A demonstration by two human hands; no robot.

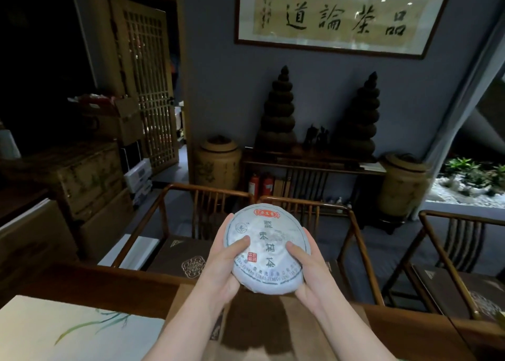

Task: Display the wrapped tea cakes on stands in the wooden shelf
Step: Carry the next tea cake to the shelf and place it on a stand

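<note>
— What have you got there?

— A wrapped tea cake [266,247], round and flat, in pale paper with dark characters down the middle, a red label at the top and a small red seal low on its left. I hold it up in the air with both hands, its printed face tilted toward me, above the near edge of the desk [131,287].

— How are you gripping it?

— My left hand [222,265] clasps the left rim, thumb laid across the front of the paper, fingers curled round behind. My right hand [306,265] does the same on the right rim, thumb on the front near the middle. Both hands are closed on the cake; it touches nothing else.

— What lies under it?

— A brown cardboard box [259,330] sits on the desk straight beneath my forearms. At the near left corner of the desk lies a white mat painted with green leaves [79,330].

— And beyond the desk?

— Wooden armchairs [202,213] stand along the far edge, dark boxes [185,254] resting on their seats. Behind them, against the blue-grey wall, a long side table [314,163] carries two tall dark stacked towers [277,112], one near each end. A tan lidded jar [217,163] stands on the floor at its left end, another [404,183] at its right. Two red fire extinguishers [261,185] stand under the table. A framed calligraphy scroll [341,16] hangs on the wall above. A lattice door [147,87] stands to the left.
</note>
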